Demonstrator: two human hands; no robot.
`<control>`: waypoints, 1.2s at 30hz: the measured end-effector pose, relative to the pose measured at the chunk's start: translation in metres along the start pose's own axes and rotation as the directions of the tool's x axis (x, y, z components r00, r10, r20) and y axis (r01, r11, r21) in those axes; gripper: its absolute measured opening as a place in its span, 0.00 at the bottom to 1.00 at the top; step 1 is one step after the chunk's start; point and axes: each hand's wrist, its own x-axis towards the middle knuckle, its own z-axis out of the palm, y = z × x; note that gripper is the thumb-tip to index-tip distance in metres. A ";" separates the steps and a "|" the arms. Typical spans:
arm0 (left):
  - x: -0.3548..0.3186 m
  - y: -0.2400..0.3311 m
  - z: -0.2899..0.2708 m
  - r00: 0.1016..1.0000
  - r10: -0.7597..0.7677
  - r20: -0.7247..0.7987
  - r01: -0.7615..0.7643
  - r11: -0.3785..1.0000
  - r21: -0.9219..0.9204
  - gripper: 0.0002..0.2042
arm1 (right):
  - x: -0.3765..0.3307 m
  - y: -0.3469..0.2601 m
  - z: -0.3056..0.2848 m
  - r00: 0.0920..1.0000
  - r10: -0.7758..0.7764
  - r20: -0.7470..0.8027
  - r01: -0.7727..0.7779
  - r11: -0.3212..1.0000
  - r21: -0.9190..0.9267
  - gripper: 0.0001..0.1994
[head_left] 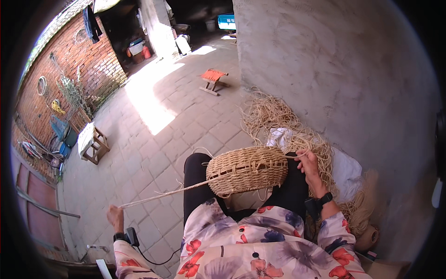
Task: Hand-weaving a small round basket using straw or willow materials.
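Observation:
A woven straw-rope basket [248, 171] rests across my thighs, with an open gap running along its side. Out to the left, my left hand [115, 217] is closed on a rope [162, 193] that stretches taut back to the basket's side. My right hand [307, 163] is beside the basket's right end, its fingers pinching a second strand of cord [292, 157] that comes off the basket there. Another loose loop of cord [200, 149] rises at the basket's far left.
Heaps of loose straw rope [274, 114] and white sacks [347, 174] lie along the grey wall [334, 60] to my right. An orange-topped folding stool [213, 76] stands ahead on the paving. At left are a small wooden stool [94, 143] and a brick wall [100, 60].

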 end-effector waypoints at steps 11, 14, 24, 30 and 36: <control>-0.106 0.250 -0.056 0.781 0.617 -0.098 -0.489 0.506 -0.711 0.05 | 0.005 0.018 0.019 0.990 -0.114 -0.086 0.105 0.988 -0.111 0.07; -0.154 0.317 -0.091 0.543 0.776 -0.320 -0.663 0.162 -0.731 0.05 | 0.005 0.020 0.018 0.984 -0.149 -0.102 0.139 0.985 -0.099 0.06; -0.177 0.354 -0.104 0.439 0.809 -0.392 -0.827 0.193 -0.528 0.05 | 0.006 0.021 0.025 0.969 -0.199 -0.146 0.183 0.976 -0.116 0.06; -0.083 0.261 -0.025 0.884 0.454 -0.110 -0.459 0.799 -0.388 0.08 | 0.001 0.030 0.011 0.964 -0.229 -0.138 0.217 0.971 -0.098 0.06; 0.003 -0.068 0.017 0.977 -0.209 0.037 0.201 0.967 0.156 0.20 | -0.007 0.014 0.011 0.977 -0.157 -0.146 0.146 0.986 -0.083 0.06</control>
